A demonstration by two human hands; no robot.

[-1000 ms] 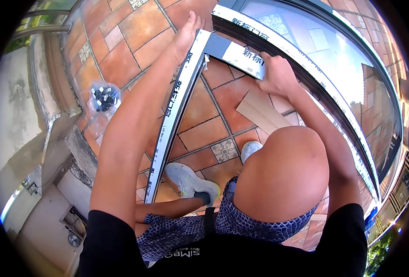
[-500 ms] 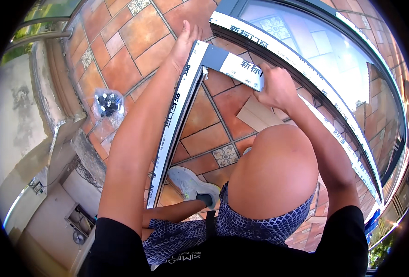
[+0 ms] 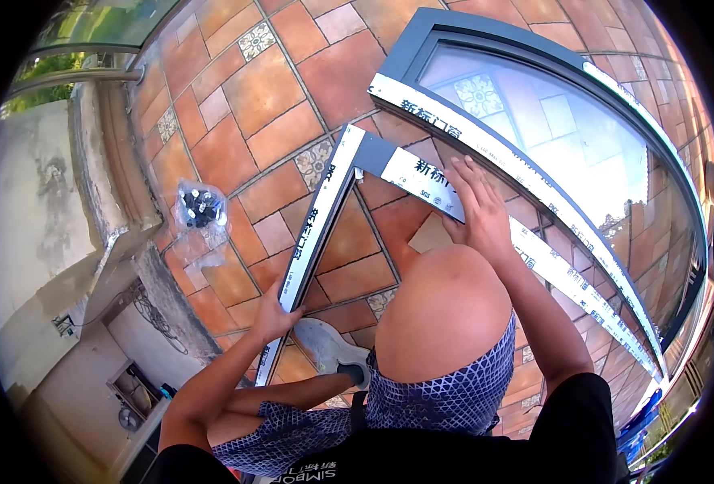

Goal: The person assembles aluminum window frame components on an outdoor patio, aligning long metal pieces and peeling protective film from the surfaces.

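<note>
A dark grey metal frame (image 3: 367,153), its bars covered in white printed film, forms a corner in front of me. My left hand (image 3: 271,317) is closed around its left bar (image 3: 315,224), low down near my shoe; the thumb shows and the other fingers are mostly hidden. On the film of the far bar (image 3: 421,184) rests my right hand (image 3: 484,214), fingers stretched out and thumb toward me. Beyond it the bar continues to the right as a long white strip (image 3: 567,278).
A glazed panel (image 3: 421,36) with a dark grey frame lies on the tiles at the far right. To the left sits a clear bag of small black and white parts (image 3: 201,211) near a low wall (image 3: 171,282). A cardboard piece (image 3: 431,235) lies beside my knee.
My left hand has come back from the frame's far corner and now grips the left bar lower down. My right hand has uncurled its fingers. The frame's corner sits lower in view.
</note>
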